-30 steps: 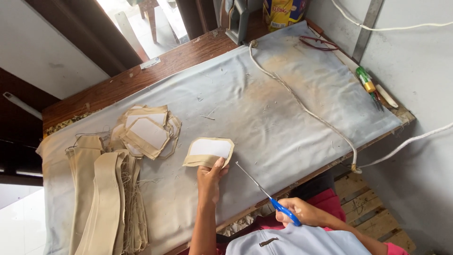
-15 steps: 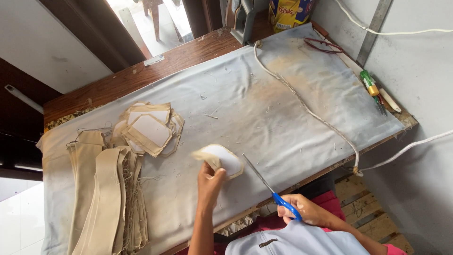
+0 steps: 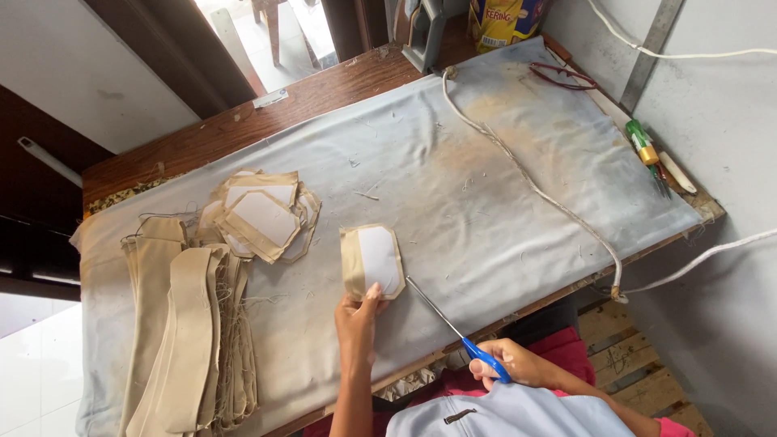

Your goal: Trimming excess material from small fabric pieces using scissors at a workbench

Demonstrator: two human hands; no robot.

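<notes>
Lower centre of the frame: right hand [image 3: 518, 368] wrapped around the blue handles of a pair of scissors [image 3: 453, 330], blades pointing up and left, tips lying just beside the lower right corner of a tan fabric piece with white lining [image 3: 372, 260]. Just left of that, left hand [image 3: 360, 317] with its grip pinching the bottom edge of the same piece, thumb on top, piece resting flat on the grey cloth-covered surface [image 3: 502, 202] at mid-frame. Apparently the trimming step, judging by the blades set at the piece's edge and not yet biting; called for now, a steady hold on the piece and the blades opened along the tan border. Further left, a loose heap of similar lined pieces [image 3: 259, 214], well apart from the one in hand, and at the lower left edge a stack of long tan strips [image 3: 182, 324] draped over the surface's end. Beyond, toward the upper right, a whitish cord [image 3: 526, 182] snaking across the cloth, a green-handled tool [image 3: 645, 150] near the wall, and a yellow packet [image 3: 502, 20] at the top edge.
</notes>
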